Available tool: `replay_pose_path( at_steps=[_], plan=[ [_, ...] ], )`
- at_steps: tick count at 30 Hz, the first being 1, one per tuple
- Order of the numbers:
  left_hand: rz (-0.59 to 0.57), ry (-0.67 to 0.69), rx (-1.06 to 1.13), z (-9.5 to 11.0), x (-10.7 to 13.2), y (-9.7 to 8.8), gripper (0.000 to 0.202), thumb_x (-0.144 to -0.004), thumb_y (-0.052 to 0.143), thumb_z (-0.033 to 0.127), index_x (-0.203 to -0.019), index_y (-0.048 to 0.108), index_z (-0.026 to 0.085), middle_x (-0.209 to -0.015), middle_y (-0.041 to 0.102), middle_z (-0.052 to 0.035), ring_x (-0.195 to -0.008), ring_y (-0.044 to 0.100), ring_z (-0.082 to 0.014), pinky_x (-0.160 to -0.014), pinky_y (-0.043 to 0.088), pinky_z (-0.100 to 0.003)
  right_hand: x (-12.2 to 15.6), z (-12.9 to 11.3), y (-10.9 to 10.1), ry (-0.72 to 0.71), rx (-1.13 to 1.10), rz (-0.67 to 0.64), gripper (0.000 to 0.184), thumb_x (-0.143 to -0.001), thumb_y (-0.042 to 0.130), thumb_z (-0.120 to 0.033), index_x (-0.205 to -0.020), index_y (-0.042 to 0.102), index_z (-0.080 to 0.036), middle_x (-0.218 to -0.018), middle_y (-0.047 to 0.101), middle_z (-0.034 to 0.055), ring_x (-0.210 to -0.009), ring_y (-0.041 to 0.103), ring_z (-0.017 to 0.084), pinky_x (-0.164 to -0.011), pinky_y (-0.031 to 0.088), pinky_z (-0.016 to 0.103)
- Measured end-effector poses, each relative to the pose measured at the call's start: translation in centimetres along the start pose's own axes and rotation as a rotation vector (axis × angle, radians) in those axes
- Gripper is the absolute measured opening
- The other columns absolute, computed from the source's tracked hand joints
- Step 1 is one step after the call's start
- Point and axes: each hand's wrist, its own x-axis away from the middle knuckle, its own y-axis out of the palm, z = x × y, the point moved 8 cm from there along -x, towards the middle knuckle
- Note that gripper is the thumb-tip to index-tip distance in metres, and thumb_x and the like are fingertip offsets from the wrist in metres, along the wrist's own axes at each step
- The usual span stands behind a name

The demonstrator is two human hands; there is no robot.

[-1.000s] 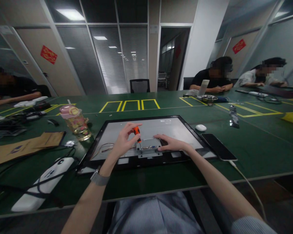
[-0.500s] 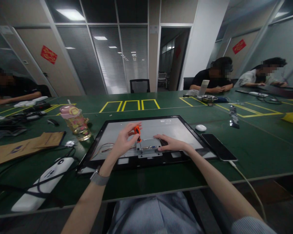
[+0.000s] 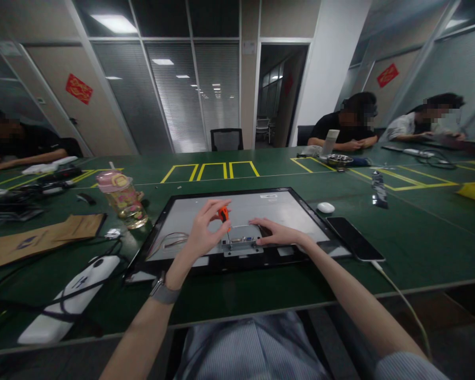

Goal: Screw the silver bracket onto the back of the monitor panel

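Head view: my left grip (image 3: 206, 232) has thumb and fingers pinched round the orange and black handle of a screwdriver (image 3: 224, 213). The tool stands nearly upright, and its tip goes down to the left end of a small metal bracket (image 3: 243, 246), just in front of my fingers. My right grip (image 3: 275, 232) holds no tool. It is spread out, with the thumb at the bracket's right end and the fingers lying past it.

The bracket sits between my two grips, on the near part of a big flat panel (image 3: 245, 203). The panel lies under both of them on the green surface (image 3: 261, 290). Loose wires (image 3: 170, 240) run along the panel, left of my left grip.

I think the job is part way. The bracket is in its spot and the tool is at one end of it. I can't tell if a screw is going in or out. Dark dots show on the bracket's front edge, too small to tell screws from holes, so I can't count what is left.
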Motion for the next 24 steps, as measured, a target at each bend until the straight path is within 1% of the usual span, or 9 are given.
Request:
replay_pose_path(
  at_steps=[2, 4, 6, 9, 11, 14, 18, 21, 24],
  plan=[
    [-0.06, -0.073, 0.172, -0.5, 0.0, 0.5, 0.041, -0.085, 0.049, 0.022, -0.127, 0.048, 0.023, -0.122, 0.048, -0.0111, -0.099, 0.06, -0.0188, -0.082, 0.055, -0.035, 0.0, 0.0, 0.0, 0.002, 0.003, -0.003, 0.079, -0.072, 0.058, -0.061, -0.139, 0.032, -0.028, -0.145, 0.033, 0.0043, -0.134, 0.027, 0.027, -0.111, 0.022, 0.042],
    [-0.064, -0.117, 0.223, -1.1, 0.0, 0.5, 0.043, -0.086, 0.049, 0.022, -0.128, 0.046, 0.023, -0.119, 0.052, -0.0105, -0.095, 0.062, -0.018, -0.08, 0.056, -0.035, 0.0, 0.0, 0.0, 0.001, 0.001, -0.005, 0.078, -0.072, 0.058, -0.06, -0.139, 0.032, -0.029, -0.145, 0.033, 0.0038, -0.135, 0.025, 0.028, -0.112, 0.021, 0.044],
    [-0.018, -0.121, 0.145, -1.5, -0.1, 0.0, 0.042, -0.083, 0.054, 0.022, -0.125, 0.05, 0.023, -0.108, 0.056, -0.0079, -0.088, 0.062, -0.0159, -0.076, 0.057, -0.032, 0.0, 0.0, 0.0, -0.002, -0.002, -0.005, 0.079, -0.072, 0.058, -0.06, -0.139, 0.031, -0.029, -0.145, 0.034, 0.0041, -0.135, 0.026, 0.028, -0.112, 0.02, 0.044],
    [0.066, -0.056, -0.031, -1.1, -0.2, -0.8, 0.033, -0.076, 0.064, 0.024, -0.109, 0.062, 0.023, -0.094, 0.054, -0.0037, -0.078, 0.059, -0.0121, -0.069, 0.057, -0.026, 0.0, -0.1, 0.0, 0.003, -0.001, -0.006, 0.079, -0.072, 0.058, -0.061, -0.139, 0.032, -0.028, -0.146, 0.033, 0.0042, -0.135, 0.025, 0.028, -0.112, 0.02, 0.043],
    [0.085, -0.015, -0.099, -0.6, -0.3, -1.1, 0.03, -0.074, 0.066, 0.024, -0.104, 0.064, 0.023, -0.09, 0.051, -0.0024, -0.077, 0.057, -0.0112, -0.071, 0.056, -0.026, 0.0, 0.0, 0.0, 0.011, -0.001, -0.01, 0.079, -0.072, 0.058, -0.061, -0.139, 0.031, -0.029, -0.147, 0.031, 0.0033, -0.136, 0.022, 0.028, -0.112, 0.019, 0.044],
    [0.016, -0.026, -0.037, -0.4, -0.4, -0.9, 0.035, -0.079, 0.059, 0.02, -0.113, 0.06, 0.023, -0.099, 0.051, -0.0053, -0.088, 0.058, -0.0141, -0.08, 0.054, -0.03, 0.0, 0.0, 0.0, 0.008, -0.001, -0.01, 0.08, -0.072, 0.058, -0.062, -0.139, 0.031, -0.029, -0.147, 0.031, 0.0029, -0.136, 0.023, 0.027, -0.112, 0.02, 0.043],
    [-0.095, -0.103, 0.15, -1.0, -0.2, 0.0, 0.044, -0.083, 0.051, 0.017, -0.127, 0.048, 0.024, -0.119, 0.05, -0.0097, -0.097, 0.061, -0.0172, -0.081, 0.055, -0.034, 0.0, 0.0, 0.0, -0.006, -0.002, -0.003, 0.079, -0.073, 0.058, -0.061, -0.139, 0.032, -0.028, -0.145, 0.034, 0.0043, -0.133, 0.03, 0.026, -0.111, 0.023, 0.041],
    [-0.05, -0.079, 0.086, -1.2, -0.2, -0.2, 0.048, -0.081, 0.055, 0.017, -0.128, 0.047, 0.023, -0.11, 0.057, -0.0083, -0.09, 0.062, -0.0158, -0.079, 0.056, -0.034, 0.1, 0.0, 0.0, 0.005, 0.003, -0.005, 0.078, -0.073, 0.058, -0.06, -0.139, 0.032, -0.028, -0.145, 0.033, 0.0039, -0.135, 0.026, 0.026, -0.112, 0.022, 0.042],
    [0.032, 0.007, -0.046, -0.5, -0.3, -0.7, 0.041, -0.077, 0.063, 0.021, -0.118, 0.056, 0.022, -0.097, 0.059, -0.0051, -0.084, 0.061, -0.0143, -0.078, 0.056, -0.032, 0.1, -0.1, 0.0, 0.003, -0.001, 0.0, 0.079, -0.073, 0.058, -0.06, -0.139, 0.031, -0.028, -0.145, 0.033, 0.0037, -0.134, 0.027, 0.026, -0.112, 0.022, 0.041]
  ],
)
